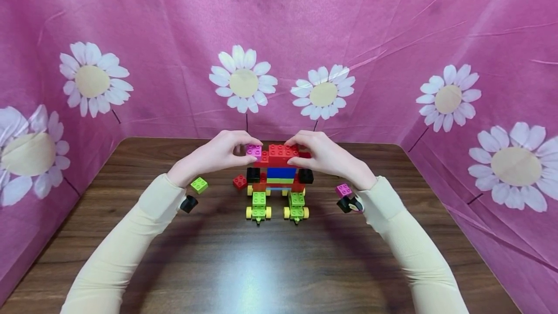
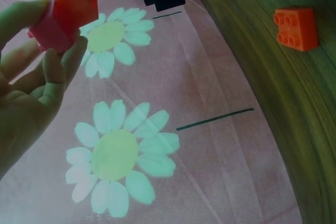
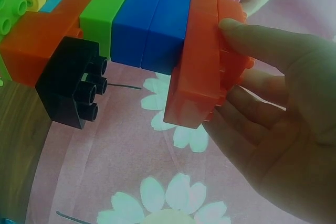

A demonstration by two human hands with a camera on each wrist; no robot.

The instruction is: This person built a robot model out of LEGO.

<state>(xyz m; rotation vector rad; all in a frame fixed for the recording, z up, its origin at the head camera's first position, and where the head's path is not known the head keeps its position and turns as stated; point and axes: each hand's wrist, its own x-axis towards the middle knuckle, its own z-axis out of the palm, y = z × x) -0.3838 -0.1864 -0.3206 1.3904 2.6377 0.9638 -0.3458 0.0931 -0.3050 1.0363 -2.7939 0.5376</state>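
A toy-brick vehicle stands mid-table, with a stack of blue bricks rising from a red base on yellow wheels. Across its top run red bricks in two layers. My left hand pinches a pink brick at the left end of this top row. On the opposite side, my right hand holds the upper red brick between thumb and fingers. Black bricks jut out on both sides lower down. Two green wheeled pieces extend at the front.
Loose on the table are a red brick and a lime green brick to the left, plus another pink brick near the right wrist. A pink cloth with white daisies walls the back and sides.
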